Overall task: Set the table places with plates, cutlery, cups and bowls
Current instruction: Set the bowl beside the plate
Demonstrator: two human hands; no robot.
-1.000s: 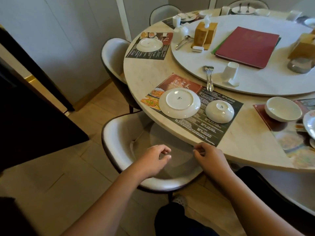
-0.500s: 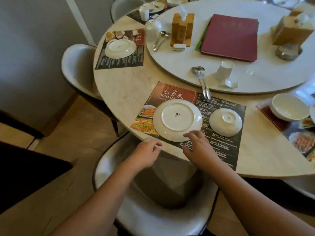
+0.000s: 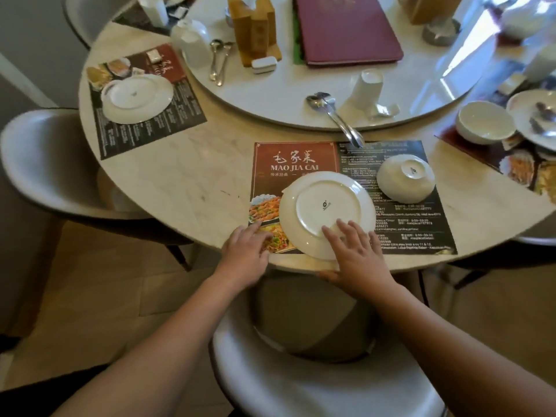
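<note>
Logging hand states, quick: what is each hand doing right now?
Left hand: open, fingers resting on the placemat beside the plate.
Right hand: open, fingers flat on the upturned plate.

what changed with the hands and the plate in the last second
Both hands rose from below the table edge onto the setting: the right hand now rests straight-fingered on the near rim of the plate, the left hand on the placemat beside it. Plate and bowl stay upside down.

"MAO JIA CAI" in white on placemat (image 3: 296, 164), other print too small
</note>
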